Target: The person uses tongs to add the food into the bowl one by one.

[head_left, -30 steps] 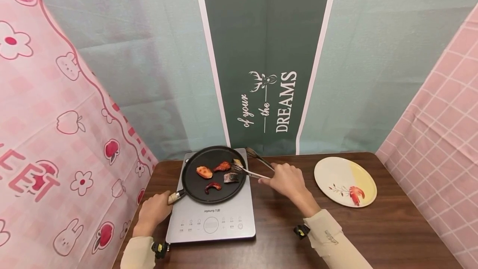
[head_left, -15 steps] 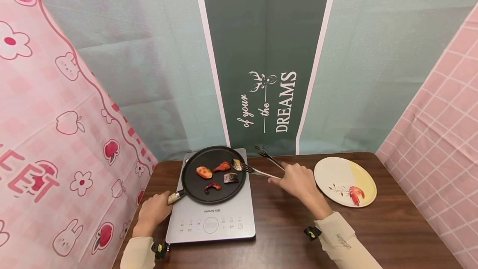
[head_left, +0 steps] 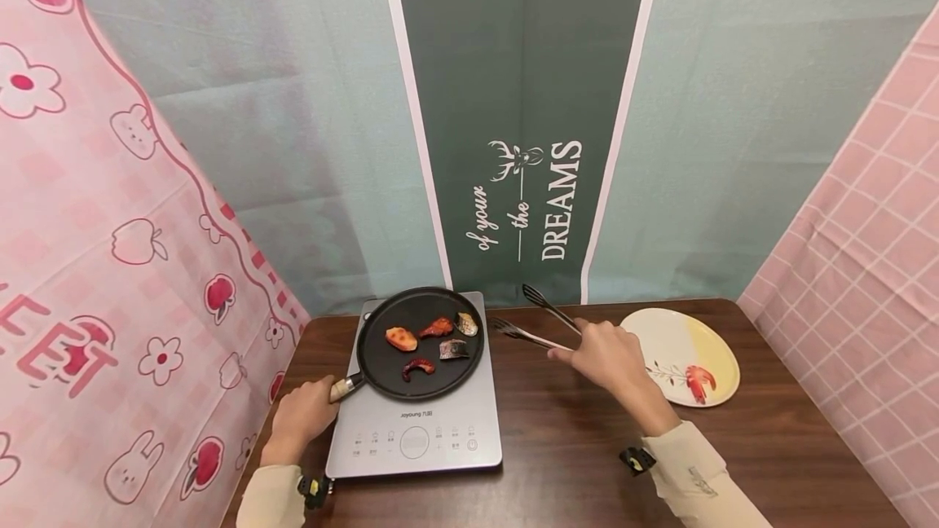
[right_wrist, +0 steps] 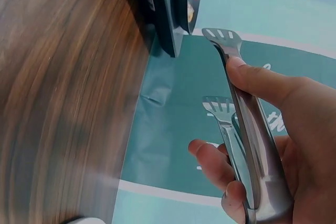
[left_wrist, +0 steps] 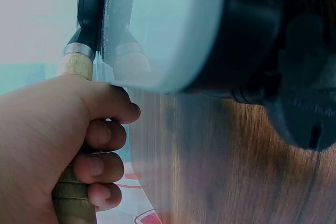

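A black frying pan [head_left: 389, 369] sits on a silver induction cooktop [head_left: 411, 463] in the head view. My left hand [head_left: 304, 412] grips its wooden handle [left_wrist: 77, 65], fingers curled round it. In the pan lie a small drumstick-like piece [head_left: 437, 327], a curled dark-red piece [head_left: 419, 367], an orange piece [head_left: 401, 338], a silver-skinned fish piece [head_left: 453, 349] and a yellowish piece [head_left: 466, 324]. My right hand [head_left: 605, 353] holds metal tongs [right_wrist: 254, 140] to the pan's right. The tongs' slotted tips stand spread, with nothing between them.
An oval cream-and-yellow plate [head_left: 715, 341] with a printed shrimp lies behind and right of my right hand, partly covered by it. The brown wooden table [head_left: 557, 455] runs back to a green printed curtain [head_left: 528, 63]. Pink cloth [head_left: 169, 267] hangs at the left.
My right hand has drawn the tongs rightward, away from the yellowish piece at the pan's right edge, which stays in the pan. My left hand and the pan have not moved.
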Demonstrator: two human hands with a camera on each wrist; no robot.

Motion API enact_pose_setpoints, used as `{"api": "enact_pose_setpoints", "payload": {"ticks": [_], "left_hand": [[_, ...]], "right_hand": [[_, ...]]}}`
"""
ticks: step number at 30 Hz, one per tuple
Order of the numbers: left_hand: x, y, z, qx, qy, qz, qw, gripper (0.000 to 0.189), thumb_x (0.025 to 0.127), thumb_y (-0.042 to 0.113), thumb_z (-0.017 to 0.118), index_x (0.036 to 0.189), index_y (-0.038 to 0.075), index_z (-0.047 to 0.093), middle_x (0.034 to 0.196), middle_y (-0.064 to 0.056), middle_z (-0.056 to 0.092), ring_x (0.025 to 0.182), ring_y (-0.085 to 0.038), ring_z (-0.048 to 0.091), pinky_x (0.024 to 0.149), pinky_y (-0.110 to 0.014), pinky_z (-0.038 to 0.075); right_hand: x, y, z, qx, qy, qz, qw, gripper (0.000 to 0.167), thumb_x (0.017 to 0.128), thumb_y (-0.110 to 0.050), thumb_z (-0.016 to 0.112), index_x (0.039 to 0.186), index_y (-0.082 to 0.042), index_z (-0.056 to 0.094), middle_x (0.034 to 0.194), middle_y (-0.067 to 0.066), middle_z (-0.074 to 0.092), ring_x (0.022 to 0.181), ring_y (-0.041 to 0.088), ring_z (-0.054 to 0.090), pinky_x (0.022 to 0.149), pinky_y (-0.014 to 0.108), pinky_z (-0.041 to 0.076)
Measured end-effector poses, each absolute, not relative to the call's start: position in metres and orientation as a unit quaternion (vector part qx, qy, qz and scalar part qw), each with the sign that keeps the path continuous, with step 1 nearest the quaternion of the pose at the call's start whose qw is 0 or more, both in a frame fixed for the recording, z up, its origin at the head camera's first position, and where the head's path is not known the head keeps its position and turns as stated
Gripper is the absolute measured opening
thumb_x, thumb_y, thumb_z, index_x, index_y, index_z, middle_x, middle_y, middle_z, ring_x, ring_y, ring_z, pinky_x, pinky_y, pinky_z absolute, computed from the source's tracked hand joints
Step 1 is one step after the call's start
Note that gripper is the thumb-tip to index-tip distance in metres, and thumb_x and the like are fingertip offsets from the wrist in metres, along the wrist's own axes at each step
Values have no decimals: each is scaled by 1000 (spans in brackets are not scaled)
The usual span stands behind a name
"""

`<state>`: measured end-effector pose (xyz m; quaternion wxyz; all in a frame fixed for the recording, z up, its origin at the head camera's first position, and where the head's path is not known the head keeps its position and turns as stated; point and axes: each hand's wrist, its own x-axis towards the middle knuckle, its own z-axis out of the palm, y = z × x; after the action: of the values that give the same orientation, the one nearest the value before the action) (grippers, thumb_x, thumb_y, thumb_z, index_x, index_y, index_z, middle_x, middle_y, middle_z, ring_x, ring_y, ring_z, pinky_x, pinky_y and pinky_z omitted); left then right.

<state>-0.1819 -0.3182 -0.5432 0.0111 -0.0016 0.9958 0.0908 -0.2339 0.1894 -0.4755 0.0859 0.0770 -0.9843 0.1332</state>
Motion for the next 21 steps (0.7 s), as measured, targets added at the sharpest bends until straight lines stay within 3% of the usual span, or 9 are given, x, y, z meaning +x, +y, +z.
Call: {"api": "enact_pose_setpoints", "payload": {"ticks": [12, 21], "left_hand": [[-181, -319, -543, 3, 996, 89, 8, 23, 87, 14, 75, 105, 3, 68, 82, -16, 71, 66, -36, 67, 60, -55, 49], [-182, -319, -543, 4, 996, 90, 10, 21, 87, 14, 75, 103, 4, 67, 81, -15, 70, 66, -35, 66, 60, -55, 49]], "right_hand": [[-225, 214, -471, 64, -987, 125, 83, 55, 79, -65, 83, 87, -14, 65, 60, 5, 55, 54, 28, 56, 48, 43, 40], [-220, 229, -469, 55, -988, 121, 79, 55, 79, -63, 84, 91, -13, 68, 64, 7, 61, 56, 30, 57, 49, 45, 40]]}}
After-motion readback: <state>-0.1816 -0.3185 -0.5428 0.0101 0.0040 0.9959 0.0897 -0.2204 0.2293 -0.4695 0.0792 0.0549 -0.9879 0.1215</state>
